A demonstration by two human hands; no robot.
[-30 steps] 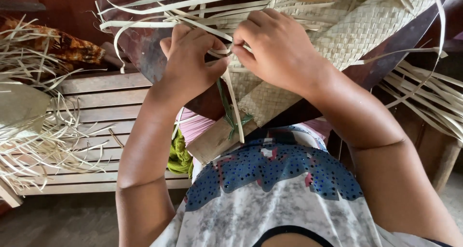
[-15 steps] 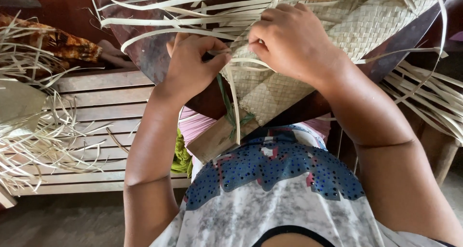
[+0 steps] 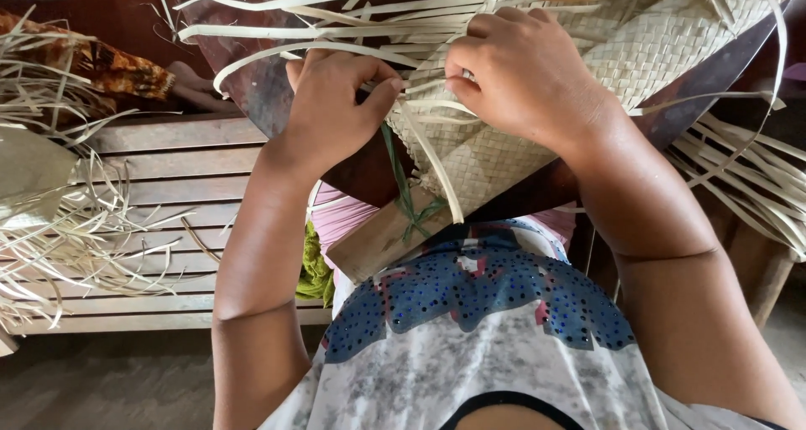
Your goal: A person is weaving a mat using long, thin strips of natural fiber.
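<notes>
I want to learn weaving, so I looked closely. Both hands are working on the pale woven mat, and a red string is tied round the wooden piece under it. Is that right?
Not quite: the string is green, not red, as the head view shows. The rest holds: the left hand and right hand both work on the pale woven mat, and the string is tied round the wooden piece under it.

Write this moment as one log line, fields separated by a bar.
left hand: pinches strip | right hand: grips strip on woven mat | mat: on lap, loose strips at edge | bench: more strips
</notes>
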